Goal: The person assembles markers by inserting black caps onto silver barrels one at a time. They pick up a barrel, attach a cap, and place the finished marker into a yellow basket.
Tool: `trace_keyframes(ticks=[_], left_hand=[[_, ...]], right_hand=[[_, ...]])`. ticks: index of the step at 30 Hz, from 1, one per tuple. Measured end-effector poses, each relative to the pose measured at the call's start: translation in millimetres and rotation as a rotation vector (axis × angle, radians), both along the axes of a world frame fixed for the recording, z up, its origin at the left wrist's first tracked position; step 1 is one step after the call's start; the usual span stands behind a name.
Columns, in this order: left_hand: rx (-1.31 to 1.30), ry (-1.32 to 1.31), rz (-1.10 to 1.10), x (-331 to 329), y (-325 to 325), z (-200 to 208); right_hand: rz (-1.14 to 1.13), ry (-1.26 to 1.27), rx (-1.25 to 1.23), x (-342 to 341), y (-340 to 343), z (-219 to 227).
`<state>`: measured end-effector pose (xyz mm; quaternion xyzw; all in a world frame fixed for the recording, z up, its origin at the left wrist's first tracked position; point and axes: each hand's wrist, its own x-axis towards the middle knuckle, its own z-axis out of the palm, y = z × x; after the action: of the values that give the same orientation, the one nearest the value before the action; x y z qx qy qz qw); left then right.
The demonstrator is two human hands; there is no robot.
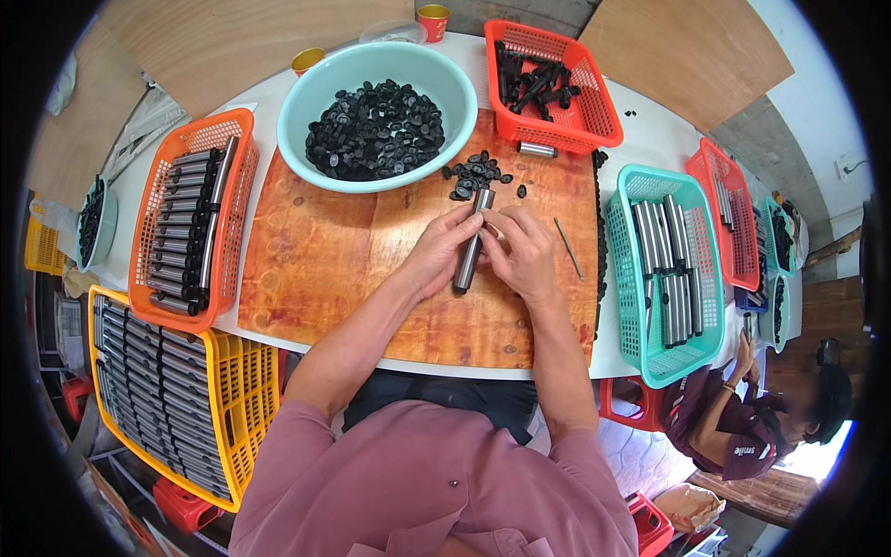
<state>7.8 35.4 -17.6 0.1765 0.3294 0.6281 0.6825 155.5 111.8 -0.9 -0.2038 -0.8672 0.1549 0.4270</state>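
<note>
Over the middle of the wooden board (316, 278), a metal tube (484, 200) with a dark lower end is tilted between my hands. My left hand (440, 246) is wrapped round its middle, thumb on top. My right hand (522, 249) closes its fingertips against the tube's side; whether a small part sits in them is hidden. Just beyond the tube's upper end lies a loose pile of small black oval caps (476, 172). To the right of my right hand rests a thin metal rod (568, 249).
A pale green basin (288, 121) of black caps stands at the back. A red basket (594, 130) holds black parts. Tubes fill an orange basket (243, 176) at left, a green basket (673, 371) at right and a yellow crate (243, 390). A co-worker (742, 418) sits at right.
</note>
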Motion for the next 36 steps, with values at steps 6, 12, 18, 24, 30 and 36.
trace_keyframes(ticks=[6,12,18,24,30,36], left_hand=[[-0.002,-0.024,-0.091,-3.9,-7.6,-3.7],[-0.017,0.028,-0.134,0.8,-9.5,0.2],[0.003,0.136,-0.154,1.5,-8.7,-2.1],[-0.035,0.372,-0.192,-0.2,-7.3,0.3],[0.057,0.424,-0.112,4.1,-15.9,-5.9],[0.084,0.481,-0.177,-0.7,-23.4,1.6]], right_hand=[[-0.130,0.189,-0.600,-3.7,-4.9,10.5],[0.074,0.255,-1.090,-1.2,5.5,-9.3],[0.167,0.364,-1.169,5.2,9.8,-11.1],[0.223,0.488,-1.217,10.3,13.0,-7.7],[0.266,0.473,-1.226,12.4,10.0,-2.7],[0.301,0.409,-1.188,16.8,9.9,0.5]])
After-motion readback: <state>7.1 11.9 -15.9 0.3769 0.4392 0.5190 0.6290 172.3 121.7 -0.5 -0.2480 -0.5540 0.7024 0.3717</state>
